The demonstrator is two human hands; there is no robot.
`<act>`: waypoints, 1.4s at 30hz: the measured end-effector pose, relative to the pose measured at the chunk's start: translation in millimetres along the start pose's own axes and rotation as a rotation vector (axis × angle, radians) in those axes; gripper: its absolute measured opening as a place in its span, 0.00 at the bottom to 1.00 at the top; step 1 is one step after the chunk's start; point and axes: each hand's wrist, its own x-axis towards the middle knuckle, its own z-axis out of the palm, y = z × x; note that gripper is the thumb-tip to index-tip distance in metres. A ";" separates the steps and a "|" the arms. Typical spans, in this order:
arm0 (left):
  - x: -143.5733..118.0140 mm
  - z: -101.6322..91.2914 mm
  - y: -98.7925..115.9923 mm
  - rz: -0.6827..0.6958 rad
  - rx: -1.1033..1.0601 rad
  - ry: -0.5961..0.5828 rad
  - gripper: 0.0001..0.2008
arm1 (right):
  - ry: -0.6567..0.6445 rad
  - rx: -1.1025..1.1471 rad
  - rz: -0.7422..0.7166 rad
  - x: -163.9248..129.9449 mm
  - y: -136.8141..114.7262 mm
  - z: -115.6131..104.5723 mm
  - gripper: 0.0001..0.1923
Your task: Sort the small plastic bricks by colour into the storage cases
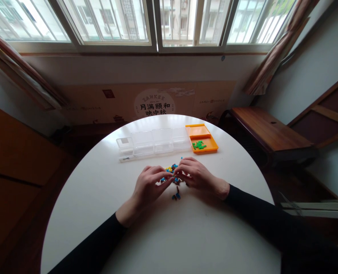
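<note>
A small pile of tiny building bricks (171,168), yellow, blue and dark brown, lies on the round white table, partly hidden by my fingers. Over its left side, my left hand (152,180) has thumb and forefinger pinched together. My right hand (196,174) comes in from the other side, its fingertips also closed and meeting the left ones. Whatever piece sits between the fingertips is too small and covered to make out. Nearer to me, a few loose blue and brown bricks (176,195) lie apart from the pile.
Behind the hands stands a row of transparent plastic boxes (144,149). An orange tray (211,149) at its right end holds several green bricks (199,145). The white table (80,213) has a rounded edge. A wooden bench (271,125) is at the right, beneath the window side.
</note>
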 end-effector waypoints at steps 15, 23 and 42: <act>2.5 -2.0 1.8 -0.037 -0.017 0.025 0.05 | 0.003 0.071 0.083 1.6 -4.6 -2.2 0.04; 1.8 -1.7 0.2 -0.023 -0.029 0.025 0.04 | 0.044 0.104 0.084 3.7 -7.7 -3.9 0.03; 2.1 -2.5 1.0 -0.023 0.000 0.010 0.05 | 0.024 0.101 0.093 3.2 -7.2 -3.5 0.05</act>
